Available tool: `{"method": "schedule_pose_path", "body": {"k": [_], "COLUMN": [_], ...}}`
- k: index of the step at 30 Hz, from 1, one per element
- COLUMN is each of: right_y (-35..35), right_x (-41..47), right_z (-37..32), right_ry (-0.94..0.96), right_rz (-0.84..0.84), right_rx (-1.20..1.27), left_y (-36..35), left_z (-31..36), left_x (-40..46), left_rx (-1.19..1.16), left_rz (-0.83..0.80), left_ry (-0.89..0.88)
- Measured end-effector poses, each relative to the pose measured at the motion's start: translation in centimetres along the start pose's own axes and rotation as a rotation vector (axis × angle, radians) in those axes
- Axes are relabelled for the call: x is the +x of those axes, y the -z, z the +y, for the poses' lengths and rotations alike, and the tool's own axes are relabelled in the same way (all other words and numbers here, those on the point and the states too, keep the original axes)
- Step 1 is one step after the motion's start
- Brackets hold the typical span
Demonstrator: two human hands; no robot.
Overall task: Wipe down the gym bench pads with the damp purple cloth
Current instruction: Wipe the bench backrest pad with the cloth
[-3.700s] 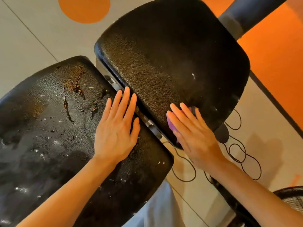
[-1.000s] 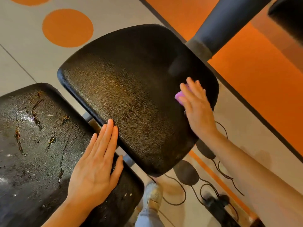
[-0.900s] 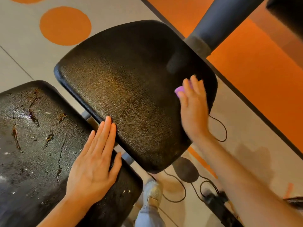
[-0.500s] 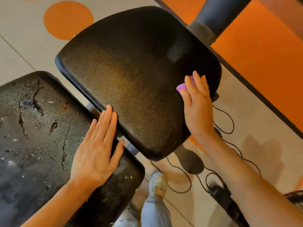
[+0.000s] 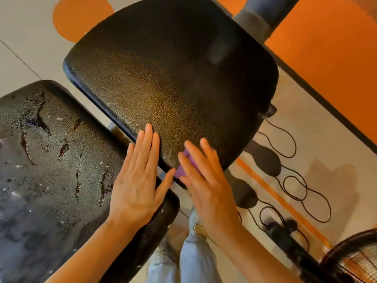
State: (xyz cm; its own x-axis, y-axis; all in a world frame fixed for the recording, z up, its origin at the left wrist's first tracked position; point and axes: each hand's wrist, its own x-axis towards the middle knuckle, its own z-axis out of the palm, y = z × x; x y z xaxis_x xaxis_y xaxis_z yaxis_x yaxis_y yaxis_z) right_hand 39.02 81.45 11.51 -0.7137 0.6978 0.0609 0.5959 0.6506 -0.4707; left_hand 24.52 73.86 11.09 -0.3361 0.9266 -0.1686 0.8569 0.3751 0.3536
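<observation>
The right hand lies flat, fingers straight and spread, pressing the purple cloth onto the near corner of the seat pad; only a strip of the cloth shows between the fingers. Just beside it, the left hand is also flat and holds nothing. Its palm rests on the cracked pad and its fingertips reach over the gap onto the seat pad's near edge, with the thumb close to the cloth.

The step in hand looks like wiping the seat pad, at its near edge. Under and beyond the left hand, the cracked pad is flecked with white specks, so it probably comes next. That calls for carrying the cloth across the gap and going gently over the splits.

Past the right hand, cables loop on the floor.
</observation>
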Motion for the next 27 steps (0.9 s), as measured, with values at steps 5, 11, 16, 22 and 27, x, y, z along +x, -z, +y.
{"method": "schedule_pose_path", "body": {"k": [5, 11, 16, 22, 27], "right_y": [3.0, 2.3, 4.3, 4.1, 3.4], "right_x": [5.3, 3.6, 3.6, 6.4, 0.2], "right_z": [7.3, 5.4, 7.6, 10.0, 5.9], "right_ry": [-0.017, -0.223, 0.06, -0.337, 0.092], "right_rz": [0.008, 0.146, 0.056, 0.248, 0.016], "right_rx": [0.028, 0.124, 0.114, 0.15, 0.183], "left_y": [0.1, 0.1, 0.3, 0.2, 0.4], "left_z": [0.1, 0.2, 0.3, 0.6, 0.7], "left_x": [0.1, 0.0, 0.0, 0.0, 0.1], "left_rx": [0.023, 0.0, -0.01, 0.021, 0.022], "left_rz": [-0.002, -0.001, -0.004, -0.012, -0.026], "left_ry": [0.002, -0.003, -0.002, 0.023, 0.032]}}
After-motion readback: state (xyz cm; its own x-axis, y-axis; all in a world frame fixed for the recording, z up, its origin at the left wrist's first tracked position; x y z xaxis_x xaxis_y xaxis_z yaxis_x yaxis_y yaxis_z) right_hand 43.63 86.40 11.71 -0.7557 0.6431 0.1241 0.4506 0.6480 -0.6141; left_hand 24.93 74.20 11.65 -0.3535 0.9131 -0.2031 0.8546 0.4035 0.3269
